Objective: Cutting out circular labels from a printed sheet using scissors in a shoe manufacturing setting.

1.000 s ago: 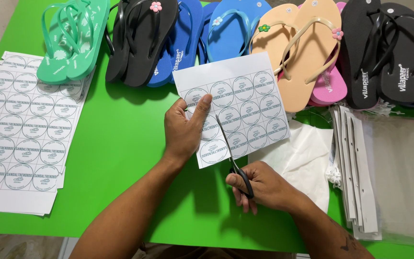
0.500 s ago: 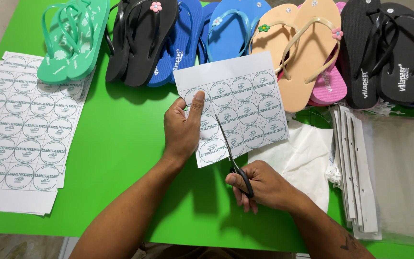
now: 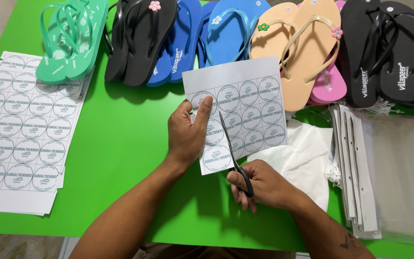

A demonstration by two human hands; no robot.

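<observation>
head view: the left hand (image 3: 187,134) pinches a sheet of round labels (image 3: 245,108) above the green table (image 3: 120,124), while the right hand (image 3: 259,184) grips scissors (image 3: 233,156), blades partway up a cut between label columns; the step looks like strip-cutting, needing a straight line clear of the printed circles

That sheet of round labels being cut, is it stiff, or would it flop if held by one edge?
Probably floppy and light: the label sheet looks thin, and the left hand backs it beside the scissors in the right hand. Likely easy to crease or tear.
</observation>
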